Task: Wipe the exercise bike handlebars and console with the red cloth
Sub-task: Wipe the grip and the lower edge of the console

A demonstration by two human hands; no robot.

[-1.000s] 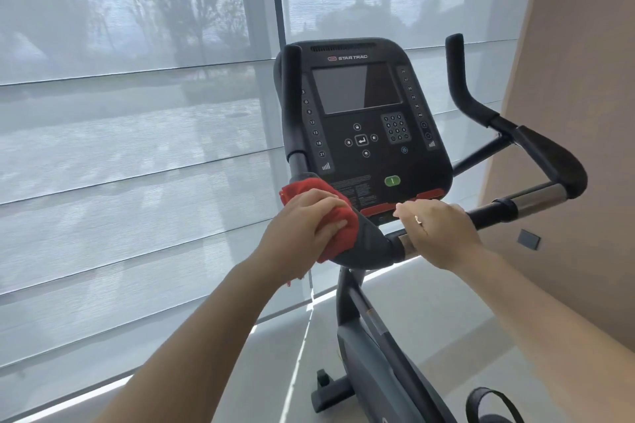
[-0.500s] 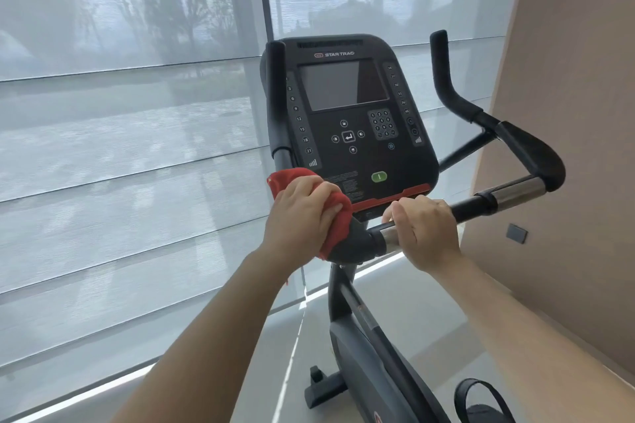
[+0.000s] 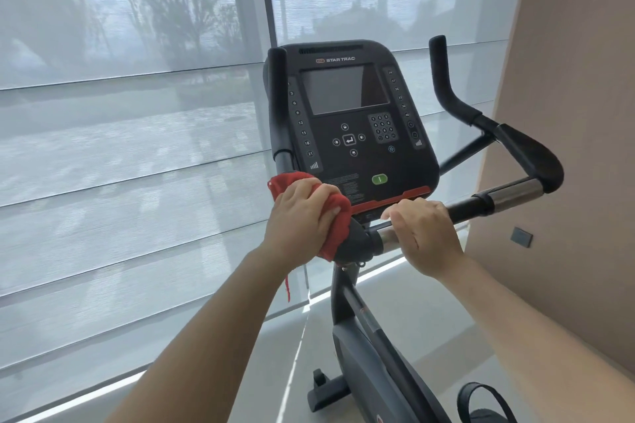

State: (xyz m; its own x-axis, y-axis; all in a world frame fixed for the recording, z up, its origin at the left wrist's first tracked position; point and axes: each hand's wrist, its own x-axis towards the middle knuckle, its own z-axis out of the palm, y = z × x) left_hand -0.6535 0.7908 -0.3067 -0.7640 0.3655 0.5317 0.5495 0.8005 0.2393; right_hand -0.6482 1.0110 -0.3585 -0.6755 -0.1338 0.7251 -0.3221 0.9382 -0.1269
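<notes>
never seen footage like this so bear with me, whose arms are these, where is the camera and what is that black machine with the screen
The camera sits on a person's head and looks forward and down, so the two bare arms reaching in from the bottom belong to the person wearing it. There is only this one view.

The black machine is an exercise bike. The panel with the dark screen and buttons is its console, and the black bars around it are the handlebars.

The left hand presses a red cloth against the left handlebar just below the console's lower left corner, a wiping position. The right hand grips the crossbar in front of the console, apparently for steadiness. Behind the bike are window blinds; a beige wall is on the right.
</notes>
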